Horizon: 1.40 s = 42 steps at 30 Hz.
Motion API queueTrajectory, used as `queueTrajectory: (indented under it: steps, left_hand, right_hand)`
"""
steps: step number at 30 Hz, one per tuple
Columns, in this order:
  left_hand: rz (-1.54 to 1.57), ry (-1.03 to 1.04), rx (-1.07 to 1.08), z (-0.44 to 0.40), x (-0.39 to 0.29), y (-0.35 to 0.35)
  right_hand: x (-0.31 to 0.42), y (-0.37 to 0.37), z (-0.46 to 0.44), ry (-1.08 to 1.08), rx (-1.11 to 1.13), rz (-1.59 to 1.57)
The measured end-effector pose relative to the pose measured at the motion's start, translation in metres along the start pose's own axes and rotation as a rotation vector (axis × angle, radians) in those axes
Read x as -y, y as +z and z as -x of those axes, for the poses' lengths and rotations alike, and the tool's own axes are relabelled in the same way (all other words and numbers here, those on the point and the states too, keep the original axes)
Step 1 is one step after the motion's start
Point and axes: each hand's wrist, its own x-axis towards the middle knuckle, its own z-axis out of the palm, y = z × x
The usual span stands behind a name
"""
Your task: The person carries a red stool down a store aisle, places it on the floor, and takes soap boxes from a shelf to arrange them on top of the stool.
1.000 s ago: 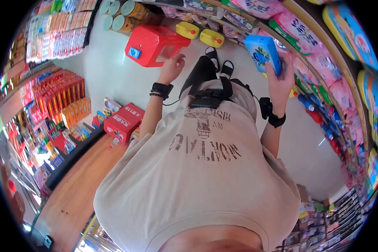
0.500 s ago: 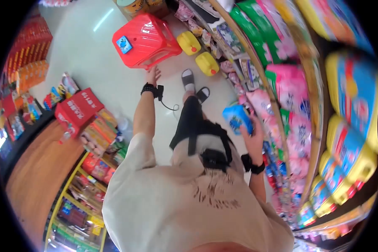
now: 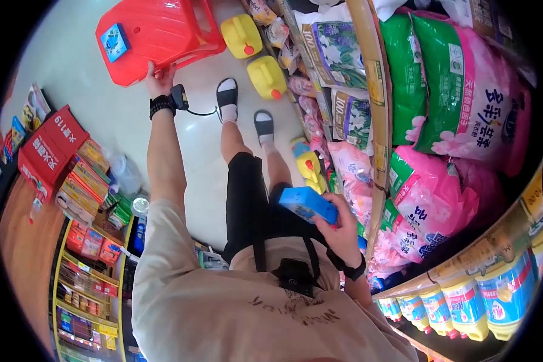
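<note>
Your left arm [image 3: 166, 157] reaches well out ahead of you, nearly straight, its wrist [image 3: 161, 107] in line with the forearm. At its end, your left hand [image 3: 160, 79] has its fingers partly extended; how far they close is hard to tell. Your right arm [image 3: 359, 291] is bent close to your body, mostly hidden by your torso. Your right hand [image 3: 342, 230] is curled in a grip.

A red stool [image 3: 160, 33] has a blue packet [image 3: 114, 42] by its left edge and the left hand [image 3: 160, 82] at its near edge; the right hand [image 3: 342, 228] grips a blue box [image 3: 309, 204].
</note>
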Motion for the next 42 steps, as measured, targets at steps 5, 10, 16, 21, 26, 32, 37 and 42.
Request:
queueTrajectory:
  steps: [5,10,16,21,26,32,37,42]
  left_hand:
    - [0.059,0.047,0.012,0.048,0.032,-0.032]
    - [0.169,0.018,-0.007,0.104,0.096,-0.093]
    - [0.306,-0.057,-0.027,0.153,0.166,-0.158]
    - [0.331,-0.100,-0.111,0.209,0.191,-0.174]
    - [0.223,-0.094,-0.065,0.222,0.198,-0.202]
    - [-0.604,-0.015,0.001,0.267,0.170,-0.192]
    - [-1.064,0.524,0.069,0.301,0.123,-0.184]
    - [-1.440,0.819,-0.102,0.292,0.056,-0.168]
  right_hand:
    - [-0.034,-0.005,0.008,-0.056,0.115,-0.021]
    - [-0.066,-0.019,0.015,-0.001,0.173,-0.103]
    - [-0.099,-0.010,-0.006,-0.108,0.132,-0.190]
    - [-0.099,0.014,-0.040,-0.162,0.207,-0.282]
    - [-0.084,0.053,-0.072,-0.145,0.302,-0.385]
    - [-0.088,0.113,-0.117,0.027,0.301,-0.448]
    - [-0.114,0.187,-0.195,-0.049,0.309,-0.217]
    - [-0.118,0.238,-0.260,-0.250,0.248,0.080]
